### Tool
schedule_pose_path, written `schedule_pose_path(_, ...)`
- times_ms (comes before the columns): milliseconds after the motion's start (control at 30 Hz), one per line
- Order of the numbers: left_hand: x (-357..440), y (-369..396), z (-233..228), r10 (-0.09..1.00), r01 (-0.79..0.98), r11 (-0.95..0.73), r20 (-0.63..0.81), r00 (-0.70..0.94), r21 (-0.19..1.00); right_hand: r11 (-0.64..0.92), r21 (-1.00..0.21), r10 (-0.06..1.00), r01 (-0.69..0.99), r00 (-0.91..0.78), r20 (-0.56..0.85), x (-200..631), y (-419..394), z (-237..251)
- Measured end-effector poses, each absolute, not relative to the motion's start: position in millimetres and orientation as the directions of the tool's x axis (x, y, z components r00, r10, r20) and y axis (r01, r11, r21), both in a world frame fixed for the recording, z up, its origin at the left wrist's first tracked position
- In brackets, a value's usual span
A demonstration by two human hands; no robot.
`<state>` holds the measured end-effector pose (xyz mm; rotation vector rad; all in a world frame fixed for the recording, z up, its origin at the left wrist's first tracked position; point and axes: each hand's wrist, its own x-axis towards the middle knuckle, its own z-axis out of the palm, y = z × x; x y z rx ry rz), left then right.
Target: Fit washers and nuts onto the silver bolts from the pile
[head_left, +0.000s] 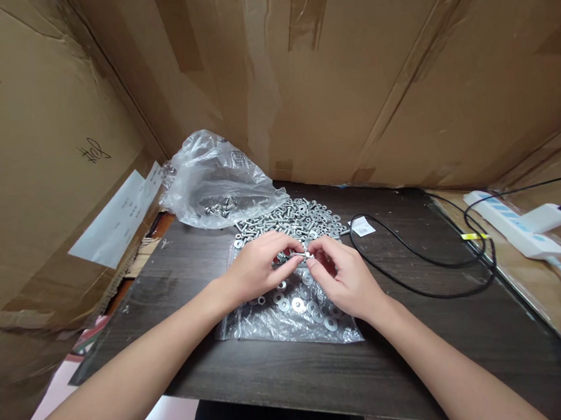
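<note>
My left hand pinches a small metal bolt by its shaft, held level over the table. At the bolt's tip my right hand grips a small washer between thumb and forefinger. Both hands hover over a flat clear plastic bag strewn with several loose washers. Just behind the hands lies a pile of bolts and washers.
A crumpled clear bag holding more hardware sits at the back left. A black cable loops across the dark wooden table. A white power strip lies at the right. Cardboard walls enclose the desk.
</note>
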<state>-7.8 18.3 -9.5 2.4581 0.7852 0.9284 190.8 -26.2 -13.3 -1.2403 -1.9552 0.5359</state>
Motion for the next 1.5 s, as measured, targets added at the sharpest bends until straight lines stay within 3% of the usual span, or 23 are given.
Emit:
schedule_pose_path(367,-7,17,-8,0.543,0.345,-0.835,0.546,0.638,0.428,0.457,-0.673,0.889,0.582,-0.282,0.360,190,-28,-11)
schedule_pose_path(733,-5,12,-3,0.508,0.273,-0.855,0.599,0.619,0.442,0.533,-0.657,0.844,0.533,-0.277,0.460,189,-29,-7)
schedule_pose_path(1000,-2,8,-2,0.502,0.196,-0.851,0.642,0.580,0.488,0.545,-0.696,0.838,0.468,-0.324,0.439,188,-29,-9)
schedule_pose_path(1300,-2,4,-3,0.384,0.240,-0.923,0.672,0.634,0.301,0.384,-0.807,0.920,0.448,-0.264,0.290,186,-33,-14)
schedule_pose_path(1400,-1,3,-2,0.455,0.228,-0.885,0.652,0.607,0.406,0.418,-0.785,0.907,0.458,-0.267,0.327,187,-33,-9)
schedule_pose_path(1500,0,3,0,0.673,0.216,-0.699,0.524,0.522,0.682,0.530,-0.701,0.847,0.477,-0.325,0.420,189,-34,-4)
